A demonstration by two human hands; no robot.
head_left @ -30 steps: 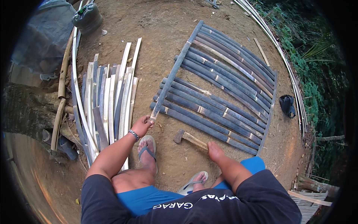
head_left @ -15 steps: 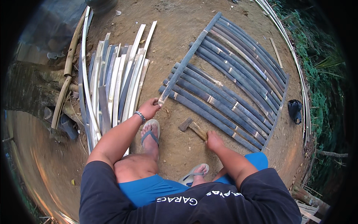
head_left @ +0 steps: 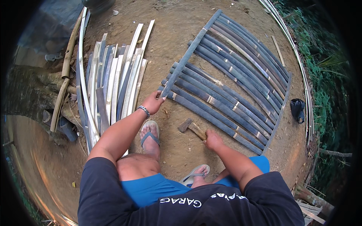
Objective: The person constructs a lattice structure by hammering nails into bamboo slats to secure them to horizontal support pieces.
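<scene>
A panel of dark bamboo slats (head_left: 226, 101) lies on the ground ahead and to the right. Across the slats' left ends runs a long bamboo crosspiece (head_left: 192, 49). My left hand (head_left: 152, 103) is closed at the near end of this crosspiece, fingertips on it. Low in front of me, my right hand (head_left: 214, 140) grips a small hatchet (head_left: 197, 130) by its thick wooden handle. The hatchet's dark, worn head points left, just above the dirt and apart from the panel. Another bamboo strip (head_left: 277, 113) crosses the slats' right ends.
Many split bamboo strips (head_left: 113, 83) are piled at left, beside a log (head_left: 34, 90) and thick bamboo pieces (head_left: 69, 49). A black plastic bag (head_left: 297, 110) sits right of the panel. Long poles (head_left: 301, 64) edge the greenery. My sandalled feet (head_left: 150, 137) are close below the hands.
My left hand has shifted slightly up and left along the crosspiece's near end. My right hand and the hatchet have moved slightly left. The view has shifted a little.
</scene>
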